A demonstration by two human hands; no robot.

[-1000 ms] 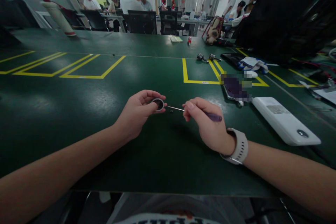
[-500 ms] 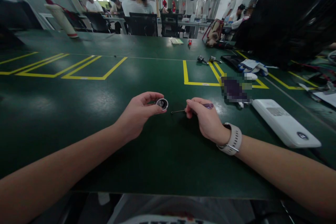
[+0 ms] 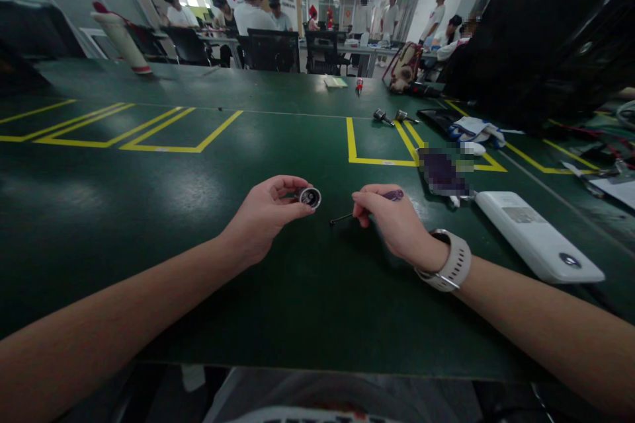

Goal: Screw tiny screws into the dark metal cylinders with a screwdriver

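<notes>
Gripping round part (image 3: pixel 311 197) and screwdriver (image 3: pixel 394 195), hands (image 3: pixel 262 215) (image 3: pixel 394 218) sit near white device (image 3: pixel 550 248) — label (image 3: pixel 522 215) illegible.

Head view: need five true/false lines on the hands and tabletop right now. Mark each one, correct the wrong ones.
1. The left hand holds a round metal-rimmed part. True.
2. The right hand holds a purple-handled screwdriver. True.
3. The screwdriver reaches inside the round part. False: its end is apart from the part, lower and to the right in the picture.
4. Yellow tape marks the green tabletop beyond both hands. True.
5. A watch strap is worn on the left. False: the pale watch strap is on the right.
</notes>
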